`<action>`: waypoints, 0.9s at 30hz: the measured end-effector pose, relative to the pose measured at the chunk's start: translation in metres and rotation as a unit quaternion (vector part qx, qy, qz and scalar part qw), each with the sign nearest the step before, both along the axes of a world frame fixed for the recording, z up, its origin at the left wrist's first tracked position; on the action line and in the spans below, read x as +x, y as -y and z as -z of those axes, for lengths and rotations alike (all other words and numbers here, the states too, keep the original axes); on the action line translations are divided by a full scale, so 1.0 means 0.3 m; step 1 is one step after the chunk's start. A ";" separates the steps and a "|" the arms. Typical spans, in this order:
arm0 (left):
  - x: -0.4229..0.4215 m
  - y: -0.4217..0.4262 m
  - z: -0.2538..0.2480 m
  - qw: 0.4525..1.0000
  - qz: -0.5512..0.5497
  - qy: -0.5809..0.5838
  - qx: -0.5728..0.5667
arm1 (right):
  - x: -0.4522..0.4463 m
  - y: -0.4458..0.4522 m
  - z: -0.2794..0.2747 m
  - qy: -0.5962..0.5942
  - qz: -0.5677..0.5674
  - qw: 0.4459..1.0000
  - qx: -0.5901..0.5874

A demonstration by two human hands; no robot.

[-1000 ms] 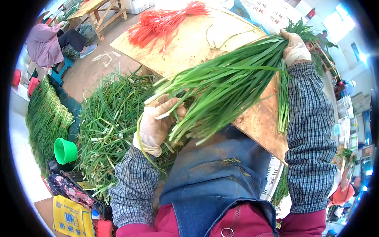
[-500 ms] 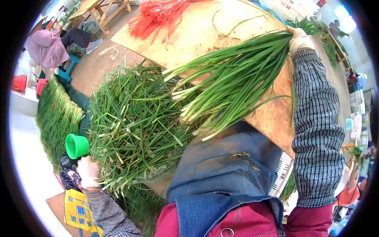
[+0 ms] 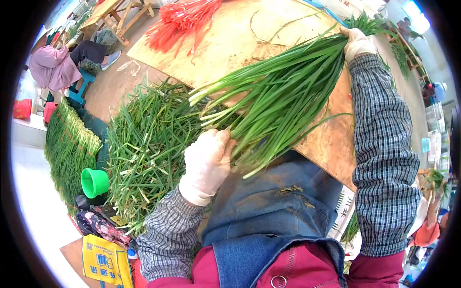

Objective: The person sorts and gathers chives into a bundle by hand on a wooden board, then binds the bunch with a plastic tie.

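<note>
Across the corner of the tan wooden table, beside the broad heap of loose green leaves, a long, fanned bunch of green leafy stalks is held at a slant, tops to the right. It is gripped near its leafy tops by the right hand, white-gloved and closed. The left hand, also white-gloved, is set at the lower stalks with its fingers curled in. For good handling, the bunch would best be held firmly but not crushed, and the pale, slender stem ends spread so that each can be reached; any pull should be gentle, along the stalk.

The bunch's underside is hidden, so contact with the table cannot be judged. The right fingers are partly covered by leaves. How tightly the left hand is closed, and whether a stalk is pinched, cannot be told.
</note>
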State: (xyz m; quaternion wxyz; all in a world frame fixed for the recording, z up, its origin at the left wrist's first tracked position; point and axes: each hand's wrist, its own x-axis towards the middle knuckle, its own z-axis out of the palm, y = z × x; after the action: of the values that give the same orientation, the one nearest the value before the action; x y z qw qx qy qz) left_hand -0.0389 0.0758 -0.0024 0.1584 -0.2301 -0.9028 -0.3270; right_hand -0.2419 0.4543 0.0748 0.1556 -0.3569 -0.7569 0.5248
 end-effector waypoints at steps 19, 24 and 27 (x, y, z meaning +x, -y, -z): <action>-0.085 0.020 -0.054 0.973 -0.052 -0.122 -0.189 | -0.065 -0.088 0.056 -0.107 0.007 0.980 -0.166; -0.149 -0.001 -0.028 0.984 -0.007 -0.139 -0.114 | -0.079 -0.212 0.125 -0.114 -0.099 0.980 -0.132; -0.037 0.148 -0.105 0.998 0.061 0.003 -0.008 | 0.039 -0.052 0.049 -0.170 -0.079 0.955 -0.230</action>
State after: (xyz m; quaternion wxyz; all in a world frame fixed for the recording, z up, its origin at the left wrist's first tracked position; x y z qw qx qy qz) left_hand -0.0500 0.0314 0.0291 0.1338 -0.2847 -0.8901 -0.3297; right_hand -0.2303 0.4698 0.0600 0.1533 -0.2278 -0.6039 0.7483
